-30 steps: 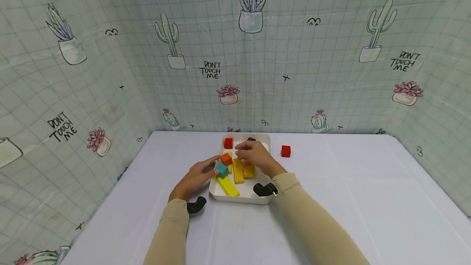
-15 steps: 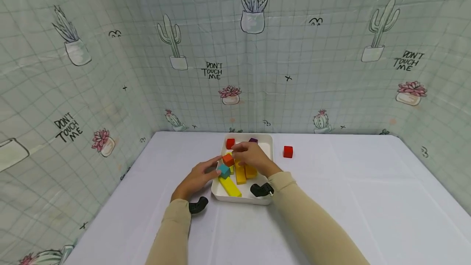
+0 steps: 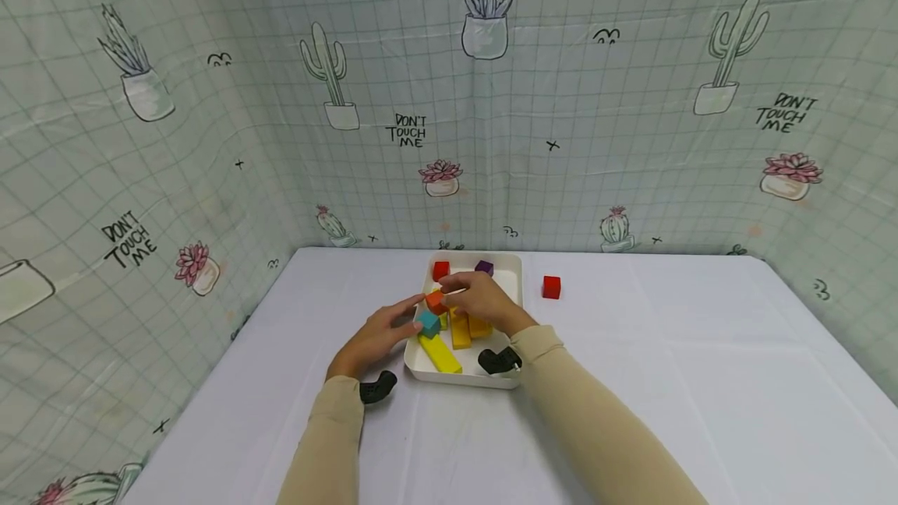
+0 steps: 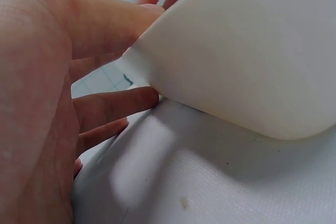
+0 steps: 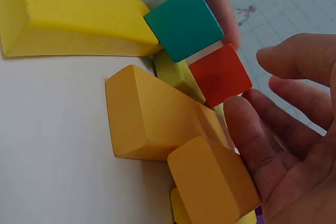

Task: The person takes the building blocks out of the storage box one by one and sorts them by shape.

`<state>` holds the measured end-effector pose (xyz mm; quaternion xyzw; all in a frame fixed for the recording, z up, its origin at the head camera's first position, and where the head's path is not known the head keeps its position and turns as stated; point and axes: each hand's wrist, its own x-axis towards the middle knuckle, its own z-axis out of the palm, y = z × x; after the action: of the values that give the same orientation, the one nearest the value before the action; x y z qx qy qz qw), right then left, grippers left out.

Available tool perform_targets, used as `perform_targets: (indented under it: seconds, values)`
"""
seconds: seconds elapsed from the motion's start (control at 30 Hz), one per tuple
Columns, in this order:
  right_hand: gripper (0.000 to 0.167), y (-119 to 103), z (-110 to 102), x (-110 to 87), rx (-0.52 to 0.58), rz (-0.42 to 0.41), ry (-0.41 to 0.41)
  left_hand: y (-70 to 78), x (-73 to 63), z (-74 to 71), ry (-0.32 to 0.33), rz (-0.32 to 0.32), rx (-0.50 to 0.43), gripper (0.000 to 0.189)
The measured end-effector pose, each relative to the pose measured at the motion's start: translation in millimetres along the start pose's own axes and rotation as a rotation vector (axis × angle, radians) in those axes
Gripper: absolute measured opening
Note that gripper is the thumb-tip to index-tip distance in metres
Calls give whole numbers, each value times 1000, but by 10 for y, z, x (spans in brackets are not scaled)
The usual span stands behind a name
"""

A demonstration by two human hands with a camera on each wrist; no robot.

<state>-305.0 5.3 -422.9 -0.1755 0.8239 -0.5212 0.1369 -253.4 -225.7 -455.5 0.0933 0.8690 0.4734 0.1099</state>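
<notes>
My left hand (image 3: 377, 341) lies along the left rim of the white tray (image 3: 463, 382). Its thumb is by a teal cube (image 3: 429, 323) and its index finger reaches to an orange-red cube (image 3: 436, 301). In the left wrist view, the extended fingers (image 4: 118, 106) meet the tray's outer wall (image 4: 241, 51). Over the tray, my right hand (image 3: 484, 298) has its fingers at the orange-red cube (image 5: 220, 74). The right wrist view shows one fingertip against or very near that cube, without a pinch. Beneath it are orange-yellow blocks (image 5: 163, 119) and a bright yellow block (image 5: 79, 17).
In the tray's far part are a red cube (image 3: 440, 270) and a purple block (image 3: 484, 266). Another red cube (image 3: 551, 287) sits on the white table (image 3: 666, 365), right of the tray. A cloth printed with cacti (image 3: 491, 123) hangs behind.
My right hand has moved left and slightly nearer, from above the tray's middle to the orange-red cube. The left hand stays by the teal cube.
</notes>
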Motion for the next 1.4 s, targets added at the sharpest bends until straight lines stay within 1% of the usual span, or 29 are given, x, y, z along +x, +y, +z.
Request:
perform_targets:
  seconds: [0.1, 0.3, 0.57, 0.73, 1.03, 1.13, 1.3, 1.4]
  values:
    - [42, -10, 0, 2, -4, 9, -3, 19, -5, -3, 4, 6, 12, 59]
    - [40, 26, 11, 24, -5, 15, -4, 7, -3, 7, 7, 17, 11, 59]
    - [46, 8, 7, 14, -20, 10, -44, 7, -9, 12, 17, 6, 36, 60]
    - [47, 0, 12, 16, -49, 28, -56, 28, -23, 12, 13, 0, 38, 59]
    - [39, 7, 50, 54, -152, 48, -17, 15, -2, 18, 14, 15, 29, 59]
    - [36, 9, 59, 56, -161, 48, -7, 15, 7, 20, 11, 12, 29, 59]
    - [33, 18, 57, 48, -166, 36, -6, 19, -3, 18, 14, -20, 32, 60]
    - [31, 31, 55, 40, -154, 27, -1, 24, -20, 16, 13, -18, 29, 60]
